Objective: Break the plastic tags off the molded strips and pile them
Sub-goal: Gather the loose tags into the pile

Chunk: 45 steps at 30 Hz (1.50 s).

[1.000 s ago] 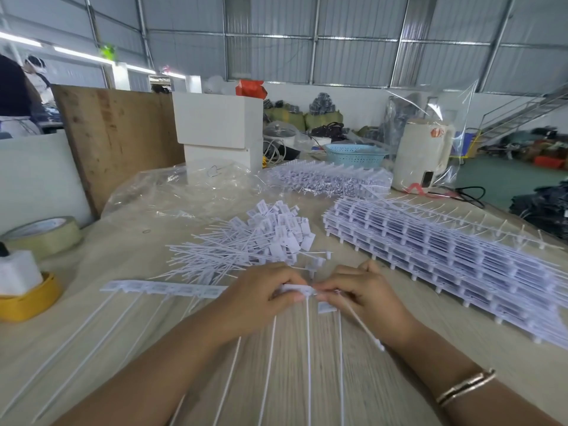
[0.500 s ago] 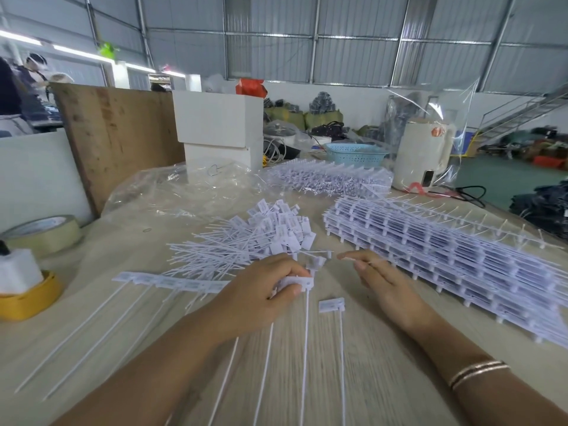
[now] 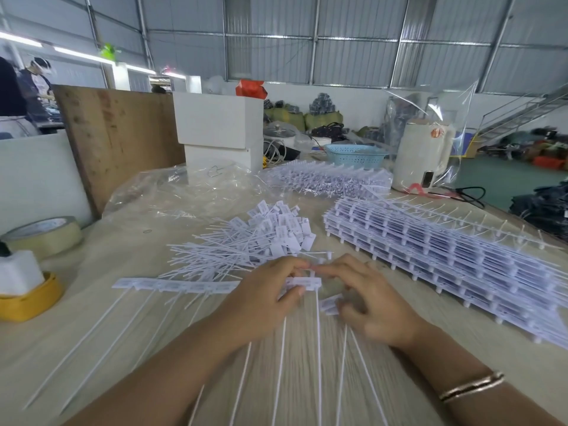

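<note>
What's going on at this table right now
A person is snapping plastic tags off a molded strip. The left hand pinches the strip's end tag, while the right hand closes over a loose tag beside it. A pile of separated tags lies just beyond; stacked strips wait at right.

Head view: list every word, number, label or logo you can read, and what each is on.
None can be read.
Pile of tags: grey print, too small.
Strip under the left hand: print blurred.
White appliance: orange badge, unreadable.
Tape roll: core print blurred.
</note>
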Tool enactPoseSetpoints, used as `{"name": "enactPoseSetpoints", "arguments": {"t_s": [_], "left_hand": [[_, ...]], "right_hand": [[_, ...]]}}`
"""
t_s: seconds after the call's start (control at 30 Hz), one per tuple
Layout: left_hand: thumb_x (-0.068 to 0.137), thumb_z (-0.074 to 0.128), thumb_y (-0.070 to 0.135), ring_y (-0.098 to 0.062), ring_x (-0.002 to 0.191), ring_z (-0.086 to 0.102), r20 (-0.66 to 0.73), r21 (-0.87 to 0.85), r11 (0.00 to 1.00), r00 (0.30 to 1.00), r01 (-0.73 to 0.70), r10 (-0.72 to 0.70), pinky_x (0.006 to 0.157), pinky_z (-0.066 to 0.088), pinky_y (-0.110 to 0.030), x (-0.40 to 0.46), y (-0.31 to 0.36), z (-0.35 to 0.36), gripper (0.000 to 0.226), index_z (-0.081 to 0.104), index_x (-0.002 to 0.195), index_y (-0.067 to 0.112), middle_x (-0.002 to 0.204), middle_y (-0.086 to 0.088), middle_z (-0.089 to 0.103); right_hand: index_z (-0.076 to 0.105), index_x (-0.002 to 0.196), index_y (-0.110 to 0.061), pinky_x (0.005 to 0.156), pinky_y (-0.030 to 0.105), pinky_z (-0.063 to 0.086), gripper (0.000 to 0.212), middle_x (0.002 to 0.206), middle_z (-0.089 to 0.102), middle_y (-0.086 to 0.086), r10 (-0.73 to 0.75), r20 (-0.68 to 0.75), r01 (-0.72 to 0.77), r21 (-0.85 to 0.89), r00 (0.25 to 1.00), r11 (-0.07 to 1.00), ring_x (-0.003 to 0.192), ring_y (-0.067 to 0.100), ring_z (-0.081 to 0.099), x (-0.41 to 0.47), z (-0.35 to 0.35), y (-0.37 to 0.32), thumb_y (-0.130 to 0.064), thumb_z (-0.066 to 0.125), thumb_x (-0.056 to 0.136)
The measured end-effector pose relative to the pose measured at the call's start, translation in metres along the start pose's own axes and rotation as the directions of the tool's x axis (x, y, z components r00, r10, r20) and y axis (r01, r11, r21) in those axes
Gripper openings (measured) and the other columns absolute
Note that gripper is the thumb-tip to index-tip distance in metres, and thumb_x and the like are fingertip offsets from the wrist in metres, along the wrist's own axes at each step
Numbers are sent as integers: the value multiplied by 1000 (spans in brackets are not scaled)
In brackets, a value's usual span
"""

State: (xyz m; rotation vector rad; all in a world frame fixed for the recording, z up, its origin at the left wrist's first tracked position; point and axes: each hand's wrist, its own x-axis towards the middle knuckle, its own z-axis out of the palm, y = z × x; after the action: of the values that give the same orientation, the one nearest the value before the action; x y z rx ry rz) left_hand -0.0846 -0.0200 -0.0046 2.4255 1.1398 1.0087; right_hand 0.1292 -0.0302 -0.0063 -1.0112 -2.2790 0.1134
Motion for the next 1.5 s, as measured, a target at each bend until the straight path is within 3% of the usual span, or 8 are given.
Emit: {"name": "enactPoseSetpoints", "arguments": {"t_s": [0.27,0.47,0.7,0.9,1.03,1.17,1.37,1.5], "left_hand": [[93,54,32,4,100,53,3,10,1000,1000,2,-2,86,40,-15,1,2,-3,25,56,117,27,108,15,61],[92,55,32,7,59,47,54,48,994,993,99,-102,54,28,-14,3,-7,-7,13,65,92,24,63,14,49],[88,63,29,-3,68,52,24,-37,999,1000,2,-1,61,37,-19,5,1,-8,2,64,89,28,73,13,59],[88,63,27,-7,74,53,2,-65,997,1000,-29,29,66,39,-22,5,5,-9,6,64,93,24,80,13,60],[90,60,30,-9,79,55,67,-21,998,996,-54,55,71,41,-25,2,1,-8,12,64,96,20,87,4,63],[87,48,41,-5,80,53,65,-8,999,997,-31,31,71,41,-22,1,-1,-9,28,64,101,23,89,9,61],[85,49,24,-1,94,50,88,-21,999,996,32,-30,79,43,-21,0,-5,-9,28,60,110,32,100,13,56],[91,54,14,2,101,46,83,5,1000,997,12,-12,81,36,-10,-1,-5,-7,31,55,118,30,101,27,47]], "right_hand": [[62,120,-26,62,37,44,37,85,70,-8,-260,-188,192,-314,947,930,71,13,63,8,7,0,-16,64,84],[70,109,-24,67,35,34,28,84,69,-10,-199,-204,114,-363,959,925,69,13,63,5,3,1,-32,53,88],[75,84,-12,62,26,41,32,71,62,-18,29,-209,6,168,977,986,62,-5,53,7,5,-2,-38,57,88],[62,60,-32,57,13,41,32,60,61,-9,190,-174,-104,409,966,906,54,1,54,8,4,-10,-17,55,87],[62,66,-15,62,10,39,31,61,57,-16,472,-323,-215,591,820,778,61,-3,52,2,-11,2,-28,50,91],[67,97,-26,78,12,40,26,94,63,-4,386,-145,-307,386,911,870,87,4,56,-2,-16,12,-7,50,94],[63,106,-24,79,29,42,48,92,49,2,223,113,-248,327,968,912,88,21,53,1,-2,12,17,52,84],[70,104,-11,76,14,37,40,87,46,-4,212,153,-250,294,965,923,83,3,49,-1,-4,14,8,41,85]]}}
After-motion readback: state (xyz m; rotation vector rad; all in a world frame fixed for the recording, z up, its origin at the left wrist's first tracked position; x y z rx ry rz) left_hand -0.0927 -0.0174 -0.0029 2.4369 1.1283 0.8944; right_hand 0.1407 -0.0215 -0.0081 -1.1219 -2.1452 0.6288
